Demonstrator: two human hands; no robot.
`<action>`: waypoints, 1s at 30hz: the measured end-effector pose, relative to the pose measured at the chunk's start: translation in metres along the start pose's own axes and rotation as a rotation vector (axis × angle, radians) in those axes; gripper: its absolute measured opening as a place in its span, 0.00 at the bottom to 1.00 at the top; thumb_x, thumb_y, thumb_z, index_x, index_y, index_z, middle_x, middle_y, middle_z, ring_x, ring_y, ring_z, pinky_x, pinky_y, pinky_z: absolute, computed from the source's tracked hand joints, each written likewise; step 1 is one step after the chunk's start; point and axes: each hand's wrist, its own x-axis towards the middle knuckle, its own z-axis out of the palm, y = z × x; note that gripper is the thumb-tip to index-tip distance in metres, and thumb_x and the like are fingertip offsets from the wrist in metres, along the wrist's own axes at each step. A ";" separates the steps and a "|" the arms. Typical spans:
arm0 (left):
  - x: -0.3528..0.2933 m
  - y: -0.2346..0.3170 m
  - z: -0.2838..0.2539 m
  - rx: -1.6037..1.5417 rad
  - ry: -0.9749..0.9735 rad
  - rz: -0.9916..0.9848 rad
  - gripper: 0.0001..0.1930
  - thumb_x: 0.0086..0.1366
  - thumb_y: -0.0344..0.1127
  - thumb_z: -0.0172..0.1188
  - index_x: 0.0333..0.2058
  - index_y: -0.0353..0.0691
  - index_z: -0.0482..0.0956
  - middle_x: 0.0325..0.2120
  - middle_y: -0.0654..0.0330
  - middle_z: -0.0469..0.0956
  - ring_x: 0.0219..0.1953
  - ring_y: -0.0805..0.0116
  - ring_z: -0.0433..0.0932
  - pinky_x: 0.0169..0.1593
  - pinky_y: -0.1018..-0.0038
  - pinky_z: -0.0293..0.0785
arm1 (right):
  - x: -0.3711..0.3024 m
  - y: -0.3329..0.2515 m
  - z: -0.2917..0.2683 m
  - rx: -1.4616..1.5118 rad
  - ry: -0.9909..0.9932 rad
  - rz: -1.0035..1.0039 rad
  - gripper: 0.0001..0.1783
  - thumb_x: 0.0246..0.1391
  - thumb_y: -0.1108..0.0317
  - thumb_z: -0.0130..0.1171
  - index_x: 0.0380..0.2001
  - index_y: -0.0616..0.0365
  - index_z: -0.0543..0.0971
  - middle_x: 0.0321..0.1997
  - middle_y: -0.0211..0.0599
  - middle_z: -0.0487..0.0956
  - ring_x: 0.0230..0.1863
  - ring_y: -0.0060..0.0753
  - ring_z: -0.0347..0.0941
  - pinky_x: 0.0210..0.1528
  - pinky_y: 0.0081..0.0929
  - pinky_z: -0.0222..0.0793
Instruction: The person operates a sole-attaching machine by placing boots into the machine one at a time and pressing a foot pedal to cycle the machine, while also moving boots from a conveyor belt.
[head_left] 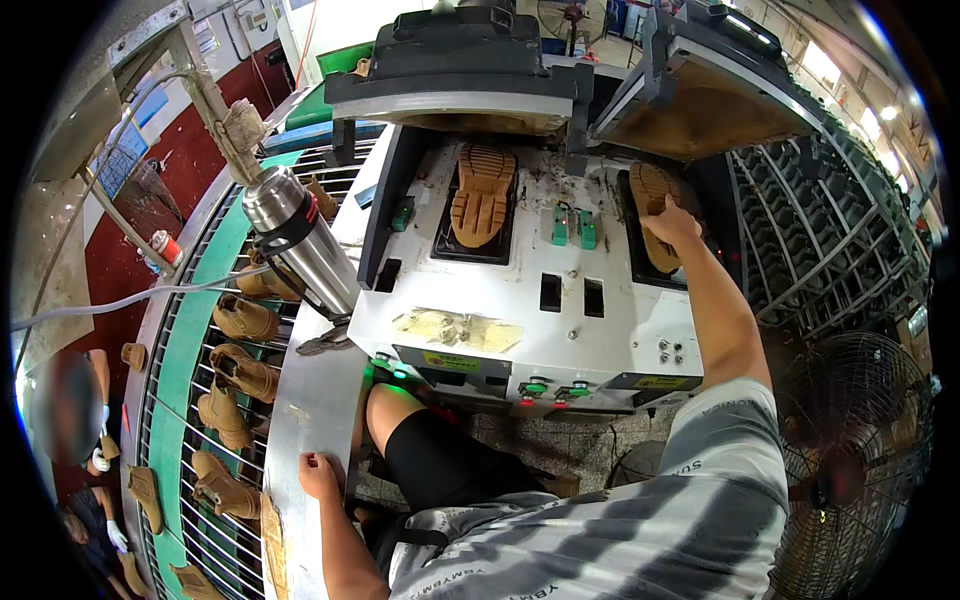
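Note:
My right hand (672, 224) is on a tan shoe sole (655, 188) that lies tread up in the right-hand bay of a white press machine (480, 300). Its fingers bend over the sole's middle. In the left bay another tan sole (482, 195) lies tread up, untouched. Both dark press lids, the left one (450, 90) and the right one (705, 95), are raised above the bays. My left hand (318, 474) rests curled on the metal ledge (305, 420) beside the roller conveyor, with nothing visible in it.
Several tan shoes (245, 318) stand on the roller conveyor (185, 400) at left. A steel flask (305, 240) stands by the machine's left corner. At right are a large caged fan (845, 470) and a metal rack (800, 230). Other people with gloved hands (117, 537) are at far left.

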 end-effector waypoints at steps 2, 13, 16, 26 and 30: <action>-0.001 0.000 0.001 -0.007 -0.010 0.006 0.05 0.55 0.36 0.57 0.28 0.43 0.78 0.21 0.57 0.79 0.24 0.56 0.78 0.30 0.61 0.72 | 0.006 0.013 -0.001 0.035 -0.010 -0.019 0.55 0.39 0.40 0.60 0.70 0.49 0.54 0.66 0.47 0.67 0.64 0.48 0.65 0.60 0.42 0.63; 0.002 -0.004 0.008 0.010 0.041 -0.039 0.07 0.54 0.36 0.58 0.29 0.40 0.79 0.23 0.54 0.80 0.26 0.53 0.79 0.32 0.59 0.74 | -0.002 0.028 0.005 0.122 -0.019 -0.151 0.50 0.39 0.40 0.63 0.66 0.50 0.64 0.64 0.45 0.70 0.61 0.45 0.69 0.59 0.38 0.67; 0.001 0.006 0.025 -0.034 0.024 -0.026 0.07 0.54 0.35 0.58 0.30 0.39 0.79 0.23 0.53 0.80 0.27 0.53 0.79 0.33 0.60 0.74 | -0.021 0.020 0.000 0.099 -0.010 -0.115 0.51 0.40 0.39 0.62 0.65 0.55 0.64 0.66 0.46 0.67 0.64 0.44 0.65 0.60 0.38 0.66; -0.186 0.263 0.075 -0.324 -1.197 1.011 0.10 0.55 0.38 0.58 0.35 0.42 0.80 0.32 0.51 0.80 0.36 0.49 0.79 0.40 0.59 0.75 | -0.118 0.116 0.080 0.497 0.629 -0.485 0.21 0.58 0.64 0.57 0.53 0.62 0.76 0.54 0.50 0.76 0.56 0.53 0.71 0.56 0.38 0.66; -0.232 0.314 0.086 -0.470 -1.473 1.143 0.11 0.57 0.36 0.54 0.36 0.39 0.79 0.33 0.47 0.79 0.38 0.47 0.78 0.41 0.57 0.72 | -0.183 0.240 0.183 0.934 0.939 0.269 0.11 0.59 0.68 0.52 0.37 0.66 0.77 0.38 0.42 0.78 0.37 0.43 0.73 0.45 0.38 0.69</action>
